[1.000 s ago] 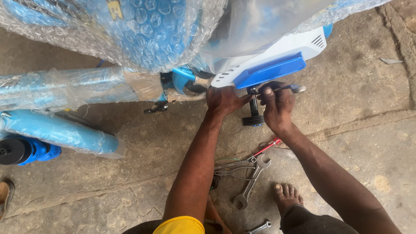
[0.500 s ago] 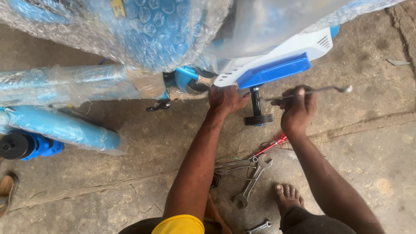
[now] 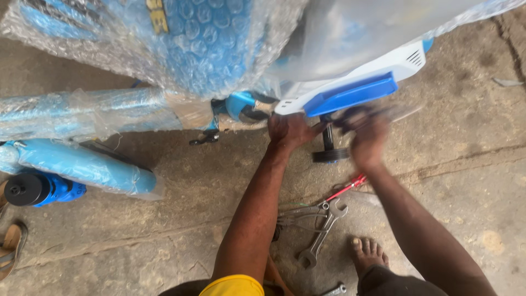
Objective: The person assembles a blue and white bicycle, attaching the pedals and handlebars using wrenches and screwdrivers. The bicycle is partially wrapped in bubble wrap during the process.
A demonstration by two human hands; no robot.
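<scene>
My left hand [image 3: 290, 131] presses against the underside of a blue and white plastic panel [image 3: 350, 93] on a blue frame wrapped in bubble wrap [image 3: 181, 49]. My right hand [image 3: 368, 140] is blurred with motion and grips a metal wrench [image 3: 402, 112] whose shaft points right. The wrench head sits at the top of a short black stem with a round black foot [image 3: 329, 153], which hangs below the panel between my two hands.
Two wrenches [image 3: 323, 230] and a red-handled tool [image 3: 348, 186] lie on the concrete floor [image 3: 466, 181] near my bare foot [image 3: 367, 255]. Another wrench [image 3: 334, 290] lies at the bottom edge. Wrapped blue tubes [image 3: 82, 167] with a black cap [image 3: 24, 189] and a sandal [image 3: 10, 246] sit left.
My right hand swung the wrench out to the right, then back left toward the black stem, and is now blurred. My left hand stayed on the panel.
</scene>
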